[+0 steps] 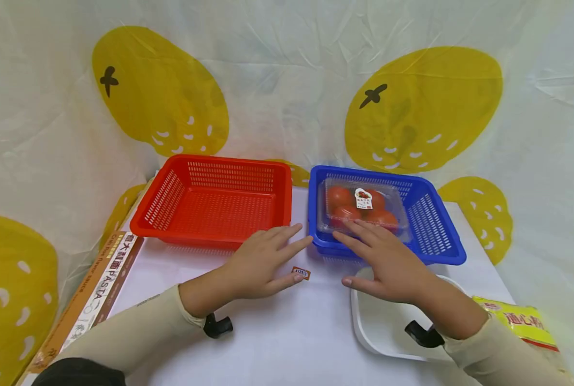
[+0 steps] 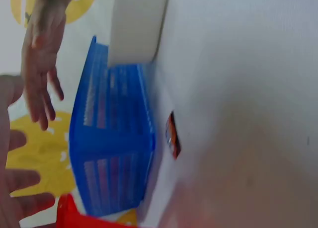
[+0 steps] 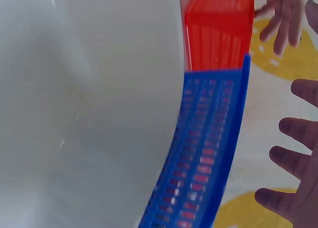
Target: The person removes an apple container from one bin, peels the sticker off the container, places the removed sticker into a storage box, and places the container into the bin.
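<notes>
My left hand is held over the table with its fingers spread, in front of the red basket and holding nothing. My right hand, fingers also extended, hovers over the front rim of the blue basket and the white tub. Inside the blue basket lies a clear plastic box of tomatoes with a white label on its lid. A small orange-brown packet lies on the table between the hands; the left wrist view shows this packet beside the blue basket.
Along the left table edge lies a long brown pasta box. At the right edge sits a yellow bag, partly behind the right forearm. A white cloth with yellow fruit prints hangs behind the baskets.
</notes>
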The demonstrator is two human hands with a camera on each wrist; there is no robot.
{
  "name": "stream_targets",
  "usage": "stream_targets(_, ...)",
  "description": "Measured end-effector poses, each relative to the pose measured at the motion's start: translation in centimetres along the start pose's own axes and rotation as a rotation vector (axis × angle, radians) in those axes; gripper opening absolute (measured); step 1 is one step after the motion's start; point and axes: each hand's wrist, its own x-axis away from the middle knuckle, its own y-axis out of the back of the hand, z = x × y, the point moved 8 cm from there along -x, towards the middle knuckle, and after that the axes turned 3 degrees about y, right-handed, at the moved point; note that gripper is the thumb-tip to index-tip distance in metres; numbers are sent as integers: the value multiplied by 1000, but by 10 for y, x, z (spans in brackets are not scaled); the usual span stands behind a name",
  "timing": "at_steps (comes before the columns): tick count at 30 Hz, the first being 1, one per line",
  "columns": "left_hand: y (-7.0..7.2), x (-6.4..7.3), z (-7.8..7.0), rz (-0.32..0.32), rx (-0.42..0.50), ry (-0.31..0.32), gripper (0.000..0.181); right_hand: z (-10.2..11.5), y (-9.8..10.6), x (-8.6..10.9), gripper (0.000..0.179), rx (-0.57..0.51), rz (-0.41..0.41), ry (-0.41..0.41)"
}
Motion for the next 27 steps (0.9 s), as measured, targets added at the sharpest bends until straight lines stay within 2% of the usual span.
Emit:
stream_targets(8,7,-12,-14,-123,112,80,72,-32,17,9,85,-46,-71,-42)
stream_targets(11,5,-18,-18,-152,140,115,71,-44,23,12,85,-75,-76,-69)
stream_targets(15,-1,-27,-22,-190,211,174,70,-60,29,14,85,-121,-90,-107)
stream_targets(20,-8,-38,-24,-214,352,254,72,-78,38,15,83,-164,-99,-160)
stream_targets(24,-16,-46,-23,-220,458,317,72,-98,39,16,83,-211,-66,-234)
stream_targets(27,-25,-52,-21,-227,505,363,68,-116,37,15,83,-249,-38,-284)
